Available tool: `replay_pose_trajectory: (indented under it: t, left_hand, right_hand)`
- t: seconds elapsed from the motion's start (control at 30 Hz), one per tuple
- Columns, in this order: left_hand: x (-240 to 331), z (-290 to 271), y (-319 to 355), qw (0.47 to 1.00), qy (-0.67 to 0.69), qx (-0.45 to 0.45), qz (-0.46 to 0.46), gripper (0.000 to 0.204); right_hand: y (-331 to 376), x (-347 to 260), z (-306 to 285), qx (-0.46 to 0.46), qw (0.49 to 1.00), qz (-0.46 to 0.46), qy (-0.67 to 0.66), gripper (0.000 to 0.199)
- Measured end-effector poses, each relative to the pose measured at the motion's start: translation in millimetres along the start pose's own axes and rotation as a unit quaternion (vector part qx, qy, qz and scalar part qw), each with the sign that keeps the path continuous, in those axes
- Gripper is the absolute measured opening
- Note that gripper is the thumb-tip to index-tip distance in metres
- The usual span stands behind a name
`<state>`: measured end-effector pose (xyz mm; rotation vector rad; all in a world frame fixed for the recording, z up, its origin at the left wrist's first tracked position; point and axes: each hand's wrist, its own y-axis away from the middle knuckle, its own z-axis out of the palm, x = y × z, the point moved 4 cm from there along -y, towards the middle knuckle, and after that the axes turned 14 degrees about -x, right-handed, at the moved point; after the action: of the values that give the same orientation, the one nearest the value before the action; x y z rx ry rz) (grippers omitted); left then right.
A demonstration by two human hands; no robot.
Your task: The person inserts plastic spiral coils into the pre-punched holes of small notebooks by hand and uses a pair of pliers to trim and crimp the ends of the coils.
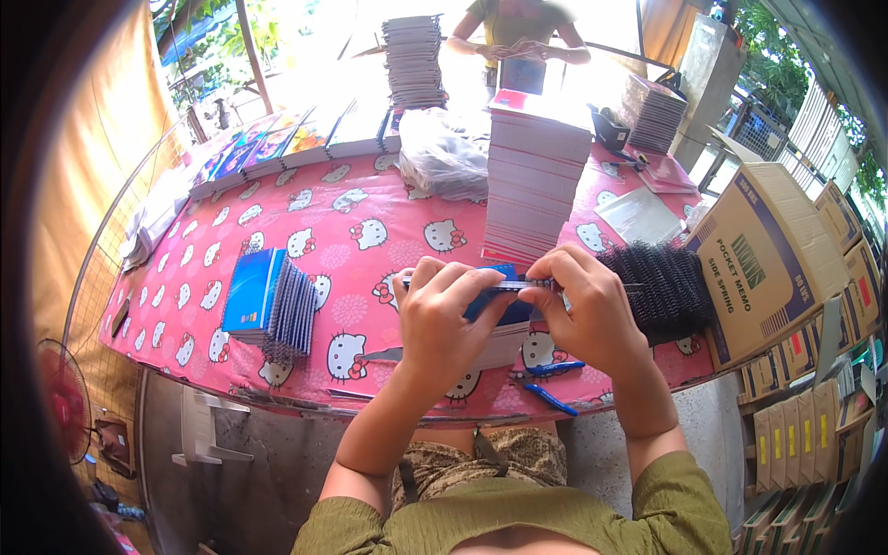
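Both my hands hold a small notebook (pixel 508 287) edge-on above the near side of the table, its narrow edge facing me. My left hand (pixel 442 310) pinches one end between thumb and fingers. At the other end, my right hand (pixel 592 310) has thumb and fingertips closed on the edge, where a dark wire coil seems to run; the fingers partly hide it. Below lies a low pile of unbound pages (pixel 499 350) with a blue cover behind it. Black spiral coils (pixel 659 291) are heaped just right of my right hand. Blue-handled pliers (pixel 555 368) rest below it.
Bound blue notebooks (pixel 254 291) are piled at left. A tall paper stack (pixel 532 176) rises ahead, beside a plastic bag (pixel 444 153). A cardboard box (pixel 758 264) stands at right. Across the pink-covered table (pixel 361 305), another person (pixel 523 42) handles something.
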<state>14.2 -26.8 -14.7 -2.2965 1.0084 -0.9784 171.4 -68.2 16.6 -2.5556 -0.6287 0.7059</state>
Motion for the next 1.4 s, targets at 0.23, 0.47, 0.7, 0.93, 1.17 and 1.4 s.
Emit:
replay_pose_trajectory:
  t: [0.23, 0.47, 0.7, 0.93, 1.17, 1.4]
  left_hand:
    - [-3.5, -6.9, -0.5, 1.0, 0.011, -0.008, 0.018, 0.02]
    - [-12.3, -7.6, -4.7, 0.999, 0.042, -0.018, 0.014, 0.025]
    - [-8.3, -7.1, -11.5, 0.998, 0.054, -0.042, -0.007, 0.029]
    - [-8.2, -3.5, -18.6, 0.993, 0.094, -0.052, -0.04, 0.036]
    - [-20.6, -8.9, -13.7, 0.996, 0.08, -0.019, -0.022, 0.049]
    - [-55.7, 10.1, 12.5, 0.853, 0.5, 0.071, -0.131, 0.041]
  right_hand:
    - [-1.6, 37.7, -10.9, -0.068, 0.988, 0.056, -0.126, 0.014]
    - [55.5, 138.5, 50.0, -0.302, 0.929, 0.2, 0.068, 0.054]
    - [36.3, 162.4, 21.7, -0.08, 0.975, 0.184, -0.094, 0.038]
    - [-16.5, 128.1, -4.6, -0.138, 0.977, 0.059, -0.153, 0.051]
    - [-34.9, 121.1, 0.5, -0.122, 0.984, 0.127, 0.004, 0.04]
    - [-52.9, 109.2, 10.7, -0.147, 0.98, 0.111, -0.069, 0.042]
